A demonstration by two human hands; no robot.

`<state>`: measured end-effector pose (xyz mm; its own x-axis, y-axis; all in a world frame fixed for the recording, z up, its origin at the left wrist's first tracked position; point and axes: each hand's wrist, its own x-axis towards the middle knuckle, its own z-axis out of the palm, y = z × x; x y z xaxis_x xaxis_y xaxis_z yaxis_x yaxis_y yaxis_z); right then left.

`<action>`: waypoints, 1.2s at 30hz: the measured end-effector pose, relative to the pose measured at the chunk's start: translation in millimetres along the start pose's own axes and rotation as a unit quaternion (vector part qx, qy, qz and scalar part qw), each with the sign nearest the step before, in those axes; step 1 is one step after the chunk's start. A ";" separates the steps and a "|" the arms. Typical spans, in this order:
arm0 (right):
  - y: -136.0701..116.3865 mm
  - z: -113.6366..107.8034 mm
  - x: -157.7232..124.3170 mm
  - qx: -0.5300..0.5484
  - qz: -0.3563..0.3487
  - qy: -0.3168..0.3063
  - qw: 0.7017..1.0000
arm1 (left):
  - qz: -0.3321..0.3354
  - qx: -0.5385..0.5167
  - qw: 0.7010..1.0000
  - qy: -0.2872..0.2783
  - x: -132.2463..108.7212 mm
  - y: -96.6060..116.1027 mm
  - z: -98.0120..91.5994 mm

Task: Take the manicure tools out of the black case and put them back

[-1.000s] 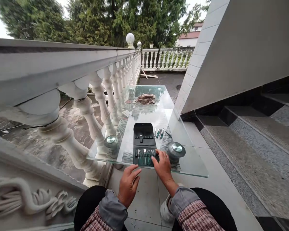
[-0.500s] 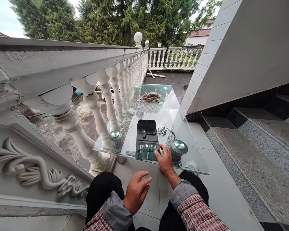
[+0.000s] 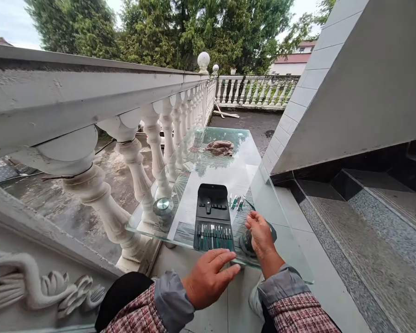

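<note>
A black manicure case (image 3: 212,217) lies unfolded on the glass table (image 3: 180,226), with several green-handled tools (image 3: 214,235) in its near half. My left hand (image 3: 213,277) is just in front of the table's near edge, fingers stretched out, holding nothing. My right hand (image 3: 260,233) is over the glass to the right of the case, thumb and fingers pinched together; whatever they hold, if anything, is hidden. Just beyond its fingertips lies a slim dark tool (image 3: 248,202), beside nail clippers (image 3: 236,202) with green parts.
A crumpled brown cloth (image 3: 219,148) lies toward the table's far end. Round metal-capped supports (image 3: 162,206) show at the near corners. A white balustrade (image 3: 102,189) runs along the left; stone steps (image 3: 360,212) rise on the right.
My right hand has moved from the case's near right corner to the right, near the loose tools, and its fingers have closed. My left hand has come up toward the case.
</note>
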<state>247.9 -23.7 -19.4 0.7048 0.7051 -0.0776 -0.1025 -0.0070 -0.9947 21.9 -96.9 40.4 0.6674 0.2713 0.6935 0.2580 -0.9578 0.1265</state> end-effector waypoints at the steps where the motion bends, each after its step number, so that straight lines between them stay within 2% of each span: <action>1: -1.2 1.1 9.1 -0.001 -0.005 0.010 1.000 | 0.010 0.004 1.000 0.002 7.1 -9.2 0.4; 5: -1.6 6.4 38.0 -0.020 -0.034 0.032 0.999 | 0.010 0.011 1.000 0.013 23.2 -45.0 0.1; 9: 2.6 13.0 56.6 -0.053 -0.056 0.024 0.997 | -0.026 0.041 0.999 0.012 21.9 -62.6 2.7; 14: 0.2 20.3 75.7 -0.162 -0.124 0.023 0.979 | 0.003 0.054 0.998 -0.015 20.7 -62.4 10.2; 21: -5.9 27.1 85.2 -0.340 -0.269 -0.010 0.901 | -0.011 0.056 0.996 -0.066 23.0 -61.1 19.8; 24: -3.8 23.8 86.2 -0.360 -0.282 -0.019 0.889 | -0.019 0.060 0.995 -0.075 21.1 -61.3 23.6; 27: -2.8 18.7 86.8 -0.357 -0.267 -0.014 0.895 | -0.042 0.087 0.991 -0.090 16.0 -63.5 30.4; 31: -3.1 16.6 85.5 -0.355 -0.245 -0.009 0.902 | -0.099 0.122 0.976 -0.150 8.9 -69.8 39.8; 34: -3.2 19.8 83.2 -0.370 -0.278 -0.011 0.886 | -0.130 0.124 0.965 -0.191 7.1 -73.2 42.4; 36: -3.7 22.9 80.4 -0.388 -0.318 -0.012 0.865 | -0.134 0.120 0.961 -0.207 7.0 -74.0 42.7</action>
<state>288.9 49.2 -20.4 0.4293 0.7555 0.4948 0.8097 -0.0794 -0.5814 37.3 -20.2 5.6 0.7624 0.5681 0.3097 0.5809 -0.8118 0.0592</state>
